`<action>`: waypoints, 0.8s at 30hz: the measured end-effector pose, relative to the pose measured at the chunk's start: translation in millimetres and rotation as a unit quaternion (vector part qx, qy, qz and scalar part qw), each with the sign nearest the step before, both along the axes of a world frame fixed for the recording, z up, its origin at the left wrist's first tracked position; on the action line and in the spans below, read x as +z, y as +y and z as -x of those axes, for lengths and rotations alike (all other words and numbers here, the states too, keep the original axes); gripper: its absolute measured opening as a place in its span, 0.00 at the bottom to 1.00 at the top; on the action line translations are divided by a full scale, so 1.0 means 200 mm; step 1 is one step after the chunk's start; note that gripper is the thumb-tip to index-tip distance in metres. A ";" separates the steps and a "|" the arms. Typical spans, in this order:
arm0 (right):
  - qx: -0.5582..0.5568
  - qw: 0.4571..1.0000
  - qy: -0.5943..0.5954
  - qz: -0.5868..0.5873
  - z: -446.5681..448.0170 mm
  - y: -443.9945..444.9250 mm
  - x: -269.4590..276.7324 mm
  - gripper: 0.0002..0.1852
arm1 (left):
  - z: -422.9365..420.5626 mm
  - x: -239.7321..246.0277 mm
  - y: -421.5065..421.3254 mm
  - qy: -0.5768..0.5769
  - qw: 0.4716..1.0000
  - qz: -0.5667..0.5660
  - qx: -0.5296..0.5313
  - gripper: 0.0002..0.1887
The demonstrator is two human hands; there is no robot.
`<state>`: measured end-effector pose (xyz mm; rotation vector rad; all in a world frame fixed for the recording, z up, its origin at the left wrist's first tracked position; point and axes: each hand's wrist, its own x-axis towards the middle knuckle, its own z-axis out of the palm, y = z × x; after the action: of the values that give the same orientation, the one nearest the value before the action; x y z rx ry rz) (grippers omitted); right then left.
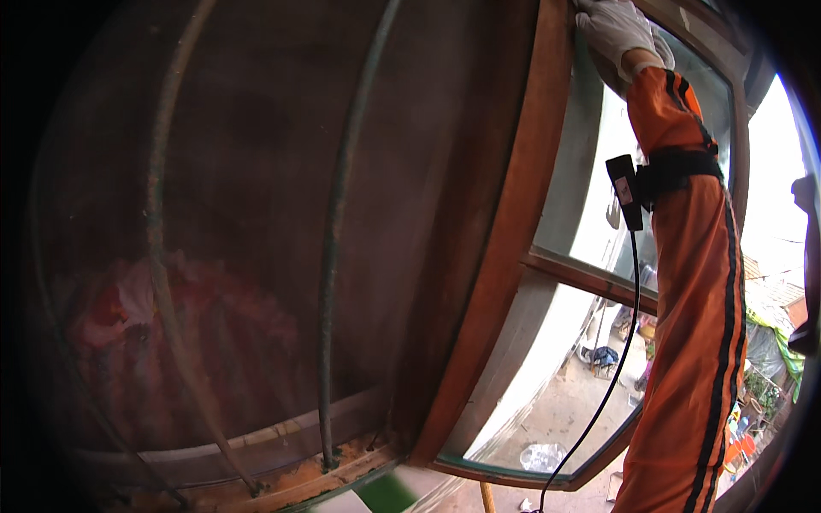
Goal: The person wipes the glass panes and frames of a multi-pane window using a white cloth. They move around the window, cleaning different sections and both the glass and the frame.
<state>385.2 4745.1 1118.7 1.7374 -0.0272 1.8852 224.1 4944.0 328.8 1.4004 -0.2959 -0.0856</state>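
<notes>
My right hand (619, 29), in a white glove, is at the top edge of the view. It touches the upper part of an open wooden casement window (513, 211), where its inner stile meets the glass. The fingers are partly cut off, so whether they hold anything is hidden. An orange sleeve with black stripes (686, 269) covers the arm. A black strap (683, 170) around it carries a small black device (624, 192) with a cable (619, 378) hanging down. My left hand is out of view.
Rusty metal bars (337, 211) stand in the window opening at left, before a dark surface with a dim orange reflection. Their feet meet a worn wooden sill (359, 455). Through the lower pane shows a courtyard (539, 410) with a clear plastic bag (542, 457).
</notes>
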 end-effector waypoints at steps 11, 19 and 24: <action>-0.007 0.994 0.018 0.106 0.08 -0.22 -0.51 0.24 | 0.06 -0.04 -0.07 -0.037 0.999 -0.024 -0.006 0.11; -0.005 0.971 0.121 0.204 0.28 -0.28 -1.21 0.23 | 0.15 -0.14 0.06 -0.083 0.989 -0.124 -0.010 0.10; 0.141 0.928 0.279 0.203 0.40 -0.34 -1.50 0.23 | 0.16 -0.09 0.03 -0.077 0.989 -0.126 -0.030 0.11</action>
<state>306.0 4677.6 819.2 1.9719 0.8102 1.3680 191.4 4950.9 311.1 1.6521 -0.4680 -0.0648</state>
